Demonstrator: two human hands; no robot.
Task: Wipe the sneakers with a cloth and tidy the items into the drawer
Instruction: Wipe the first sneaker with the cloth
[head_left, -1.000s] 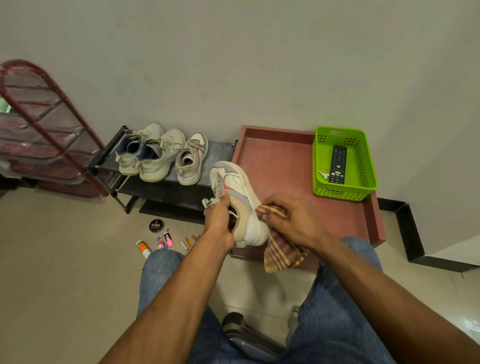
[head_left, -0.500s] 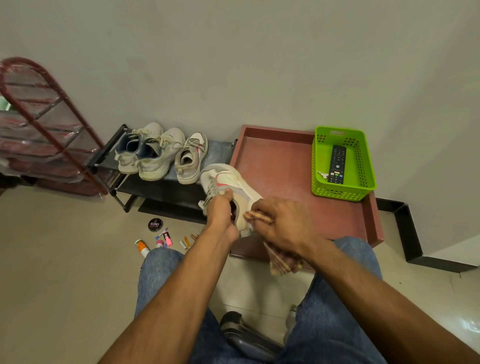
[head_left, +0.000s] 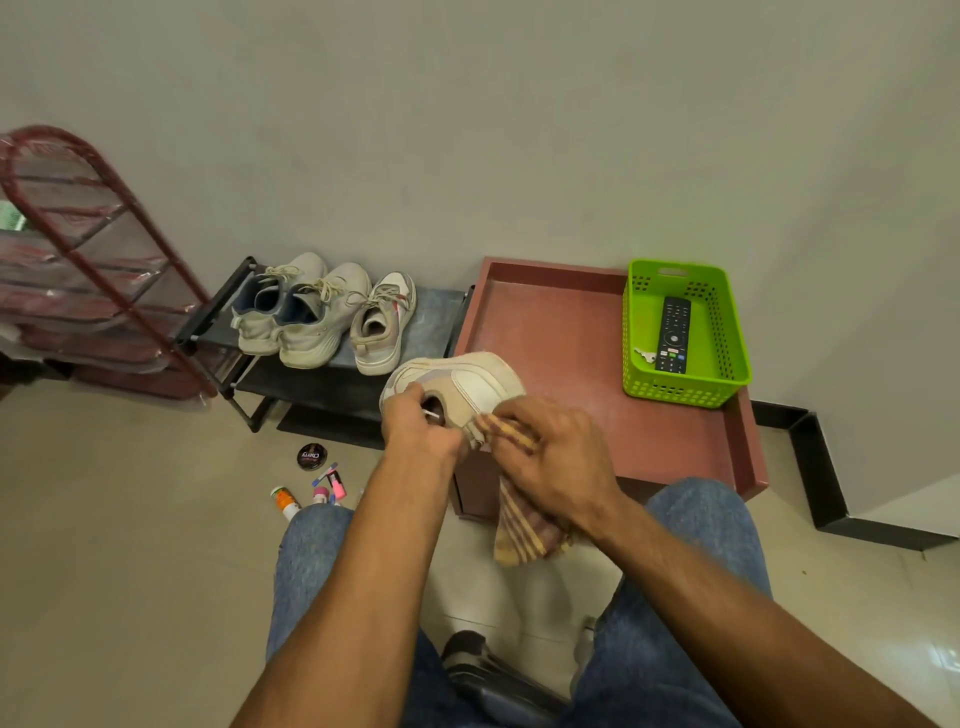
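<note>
Near the middle of the frame, my left hand (head_left: 415, 428) holds a sneaker (head_left: 457, 387) up off the floor. My fingers curl around its opening, so I think the shoe will not wobble while I rub it. My right hand (head_left: 556, 467) is bunched around a striped cloth (head_left: 519, 525) and presses it on the shoe's heel side. The loose end of the cloth hangs down below my hand, between my knees.

Three more sneakers (head_left: 322, 312) sit in a row on a low black rack (head_left: 332, 384), left of the middle. They are close beside the shoe I hold, so I guess putting this one next to them will be easy.

Right of the middle is a red tray top (head_left: 561, 332) with raised edges. It sits on what may be the drawer unit, but I cannot see a drawer front clearly. A green basket (head_left: 732, 332) stands in the tray's far right corner with a remote (head_left: 674, 335) and a key (head_left: 645, 356) inside. Most of the tray is bare, so there is room to set things down.

On the floor at lower left lie a round black tin (head_left: 311, 456) and some small tubes (head_left: 311, 493). They are near my left knee, and I think they need tidying later. The shoe hangs just over the tray's near left edge, so I should not bump it.
</note>
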